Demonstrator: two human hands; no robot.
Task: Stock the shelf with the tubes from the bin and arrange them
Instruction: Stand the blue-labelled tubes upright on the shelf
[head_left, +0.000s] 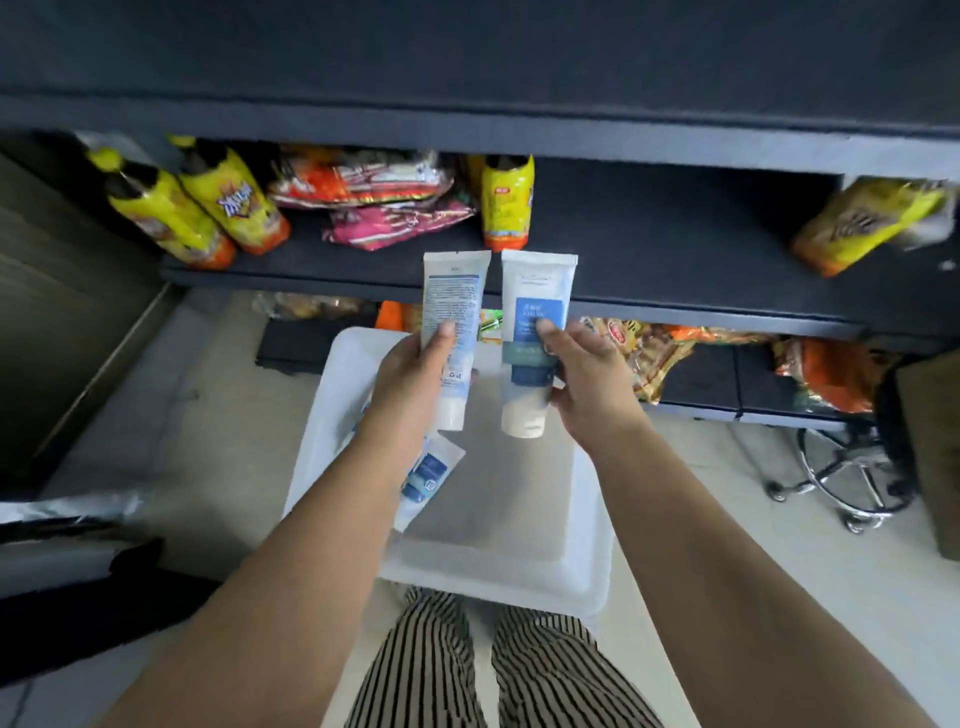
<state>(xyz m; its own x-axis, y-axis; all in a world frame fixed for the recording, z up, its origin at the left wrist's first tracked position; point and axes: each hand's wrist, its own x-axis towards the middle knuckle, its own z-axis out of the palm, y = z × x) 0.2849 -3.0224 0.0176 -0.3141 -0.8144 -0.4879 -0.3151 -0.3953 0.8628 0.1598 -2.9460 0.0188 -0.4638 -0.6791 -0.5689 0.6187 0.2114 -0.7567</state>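
Striped trousers (498, 670) at 6 o'clock. Left hand (415, 379) clamps one tube (451, 312), right hand (592, 384) another (535, 312), above bin (587, 551) (one tube (428, 480) left inside); shelf (649, 244) at 12 holds none yet.

Three tubes show: one in the left hand (415, 374) grip, the left tube (454, 332); one in the right hand (587, 384) grip, the right tube (535, 332); and a third tube (428, 478) below the left grip, lying in the one white bin (587, 571). Beyond both grips, the middle shelf (649, 244) carries four upright yellow packs: two at far left (202, 202), one (506, 202) just past the tubes' ends, one (862, 223) far right.
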